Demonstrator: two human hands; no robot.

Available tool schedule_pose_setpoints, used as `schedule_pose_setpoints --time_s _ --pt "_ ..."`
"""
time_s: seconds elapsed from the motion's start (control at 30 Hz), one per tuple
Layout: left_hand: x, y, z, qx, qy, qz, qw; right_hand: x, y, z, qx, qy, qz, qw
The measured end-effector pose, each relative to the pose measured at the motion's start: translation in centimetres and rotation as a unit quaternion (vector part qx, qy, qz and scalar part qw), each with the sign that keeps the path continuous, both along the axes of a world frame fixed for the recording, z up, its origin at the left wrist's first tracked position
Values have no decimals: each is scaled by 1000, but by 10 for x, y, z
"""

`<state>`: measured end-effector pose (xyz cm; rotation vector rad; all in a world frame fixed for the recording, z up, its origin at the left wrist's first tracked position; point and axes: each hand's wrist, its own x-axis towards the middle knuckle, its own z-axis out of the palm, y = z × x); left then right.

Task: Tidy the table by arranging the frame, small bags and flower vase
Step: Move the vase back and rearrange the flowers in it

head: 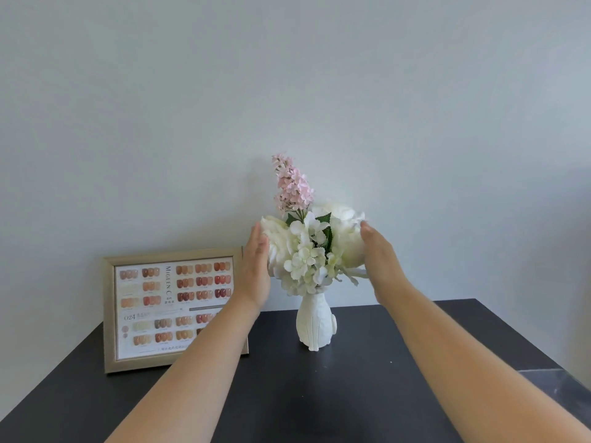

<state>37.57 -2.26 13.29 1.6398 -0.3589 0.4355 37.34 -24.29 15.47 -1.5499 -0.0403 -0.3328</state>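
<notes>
A white vase (315, 324) stands upright on the dark table (287, 394) near the wall, filled with white flowers (307, 257) and one pink sprig (292, 183). My left hand (257, 270) is flat against the left side of the bouquet, fingers straight and together. My right hand (380, 257) cups the right side of the blooms, touching the petals. Neither hand grips the vase body. A gold frame (174, 310) showing nail colour samples leans against the wall at the left; my left forearm covers its lower right corner. No small bags are visible.
A pale wall rises directly behind the table. The table's right edge runs diagonally at the right, with a grey surface (563, 382) beyond it. The frame stands about a hand's width left of the vase.
</notes>
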Motion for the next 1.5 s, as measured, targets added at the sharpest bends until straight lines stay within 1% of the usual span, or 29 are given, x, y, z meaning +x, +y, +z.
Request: schedule_pose_setpoints --time_s 0.07,0.13,0.23,0.3,0.4,0.47,0.5,0.53,0.57,0.63,0.7,0.73,0.8,0.9,1.0,1.27,1.47,1.5 --pt "-1 -4 0 24 -4 8 1000 -2 8 -9 -7 -19 12 1000" --pt "-2 -6 -1 43 3 21 999 -2 13 -12 -11 -18 31 999" --pt "-5 -7 0 37 1 14 999 -4 10 -15 -6 -24 38 999" --pt "-7 -3 -1 9 -3 9 1000 -8 2 -18 18 -41 13 999" --pt "-17 4 -14 -63 6 65 996 -17 -8 -32 100 -38 -77 991" --pt "-25 2 -33 -138 40 98 985 -21 -9 -51 140 -3 -126 982" --pt "-28 -2 -46 -160 70 100 980 -23 -8 -62 135 24 -134 981" --pt "-31 -8 -59 -154 109 96 977 -25 -6 -75 112 58 -126 984" --pt "-32 -15 -73 -124 147 88 977 -26 -2 -88 71 96 -101 988" --pt "-31 -26 -97 -53 205 63 975 -26 9 -114 -37 158 -34 986" --pt "-28 -33 -108 5 233 39 972 -24 18 -136 -119 183 9 976" --pt "-24 -35 -111 32 242 30 969 -22 22 -145 -135 187 17 973" --pt "-18 -37 -113 75 257 17 963 -19 26 -155 -142 188 21 972" --pt "-14 -40 -116 96 280 -10 955 -12 30 -161 -144 185 31 972" --pt "-15 -41 -122 88 283 -22 955 -7 32 -164 -130 178 28 975" --pt "-27 -51 -135 81 243 6 967 13 30 -164 -141 168 62 974" --pt "-26 -49 -132 100 252 21 962 17 33 -169 -156 171 91 969" --pt "-27 -49 -130 97 254 24 962 17 34 -169 -161 167 80 969"
